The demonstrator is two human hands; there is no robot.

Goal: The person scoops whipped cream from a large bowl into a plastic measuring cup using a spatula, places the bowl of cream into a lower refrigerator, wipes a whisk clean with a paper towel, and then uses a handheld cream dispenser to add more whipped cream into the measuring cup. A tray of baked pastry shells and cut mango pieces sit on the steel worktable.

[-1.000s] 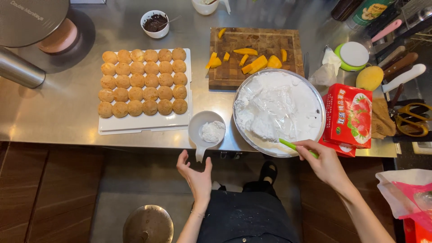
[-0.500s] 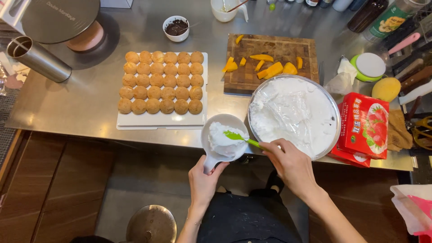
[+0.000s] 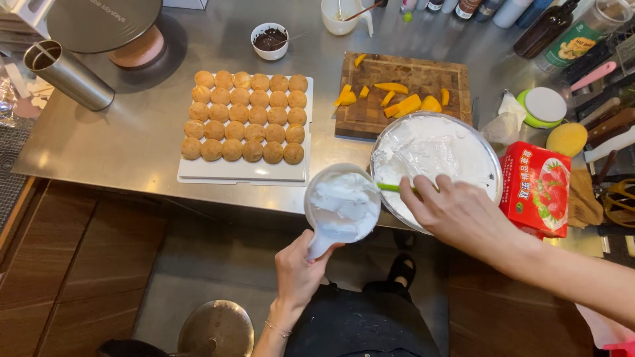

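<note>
My left hand (image 3: pixel 299 271) grips the lower end of a white piping bag (image 3: pixel 340 208), its mouth folded wide and filled with white cream. My right hand (image 3: pixel 456 211) holds a green-handled spatula (image 3: pixel 391 188) that reaches from the bag toward a large metal bowl (image 3: pixel 493 155) of whipped cream at the counter's front edge. A white tray (image 3: pixel 241 172) with rows of several golden cream puffs (image 3: pixel 245 118) lies to the left of the bag.
Behind the bowl sits a wooden cutting board (image 3: pixel 367 109) with mango pieces. A red carton (image 3: pixel 537 188) lies to the right. A small bowl of chocolate (image 3: pixel 270 39), a white cup (image 3: pixel 340 14), a steel cylinder (image 3: pixel 66 76), bottles and utensils ring the steel counter (image 3: pixel 119 142). A stool (image 3: pixel 215 328) stands below.
The spatula travelled from the metal bowl to the piping bag with cream, and now lies between the two. The bag holds more cream, and my left hand has kept hold of it.
</note>
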